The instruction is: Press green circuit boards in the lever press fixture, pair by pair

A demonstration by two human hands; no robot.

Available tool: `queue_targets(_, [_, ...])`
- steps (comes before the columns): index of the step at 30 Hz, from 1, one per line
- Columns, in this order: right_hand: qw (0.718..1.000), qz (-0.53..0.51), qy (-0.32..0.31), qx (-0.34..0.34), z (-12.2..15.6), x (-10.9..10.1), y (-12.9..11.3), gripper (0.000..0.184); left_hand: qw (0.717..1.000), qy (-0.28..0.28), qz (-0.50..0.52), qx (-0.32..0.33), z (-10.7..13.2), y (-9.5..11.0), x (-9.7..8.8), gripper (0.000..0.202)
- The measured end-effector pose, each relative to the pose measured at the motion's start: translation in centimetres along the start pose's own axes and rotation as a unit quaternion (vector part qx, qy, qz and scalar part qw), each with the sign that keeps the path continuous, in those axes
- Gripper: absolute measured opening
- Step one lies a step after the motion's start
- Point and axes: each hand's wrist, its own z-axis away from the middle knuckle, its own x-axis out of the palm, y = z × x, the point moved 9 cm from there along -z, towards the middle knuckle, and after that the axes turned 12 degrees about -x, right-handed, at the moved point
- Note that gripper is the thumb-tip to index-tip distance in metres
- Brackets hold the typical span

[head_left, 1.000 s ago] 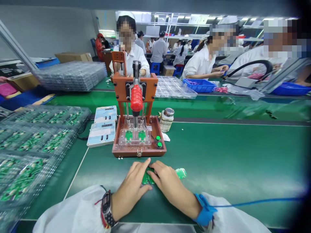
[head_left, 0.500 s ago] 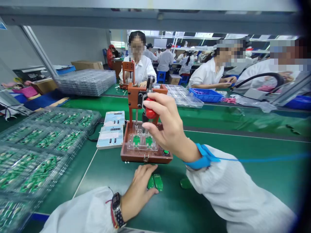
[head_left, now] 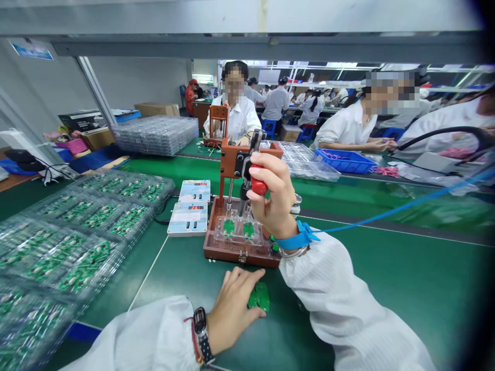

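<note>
My right hand (head_left: 276, 193) is wrapped round the red handle (head_left: 258, 181) of a toggle clamp on a small orange-framed test fixture (head_left: 231, 159). Two green circuit boards (head_left: 229, 226) sit in the clear holder on the fixture's brown base, under the clamp's rods. Flat on the green table in front of it lies my left hand (head_left: 235, 309), thumb and forefinger spread. Between them are green circuit boards (head_left: 262, 296), partly covered by the hand; the thumb tip touches their lower edge. Left of the fixture, two meter boxes (head_left: 188, 219) show red digits.
Stacked clear trays (head_left: 93, 211) filled with green boards stand on the left. Beyond the green ledge are more clear trays (head_left: 157, 134), a blue bin (head_left: 344, 161) and seated co-workers in white. A blue wrist cord (head_left: 386, 214) runs rightward from my right wrist.
My right fingers have closed round the red handle, where they were looser before. The meter displays, dark earlier, now show red digits. The view has shifted; my left hand stays by the boards.
</note>
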Motion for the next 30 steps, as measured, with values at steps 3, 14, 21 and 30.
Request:
queue_targets(3, [1.0, 0.011, -0.001, -0.01, -1.9, -1.0, -0.1, 0.025, 1.0, 0.002, 0.013, 0.005, 0.1, -0.2, 0.0, 0.064])
queue_targets(14, [0.915, -0.062, -0.07, 0.393, -2.4, 2.0, 18.1, 0.024, 1.0, -0.002, 0.015, 0.01, 0.4, -0.6, 0.1, 0.064])
queue_targets(21, [0.894, -0.057, -0.084, 0.436, 11.5, -2.2, 4.9, 0.011, 0.999, 0.006, 0.011, 0.042, 0.6, 0.2, -0.7, 0.054])
queue_targets(30, [0.814, -0.176, -0.394, 0.388, 16.4, 2.1, 0.0, 0.028, 0.97, 0.16, -0.015, 0.183, 3.8, 1.5, -6.3, 0.032])
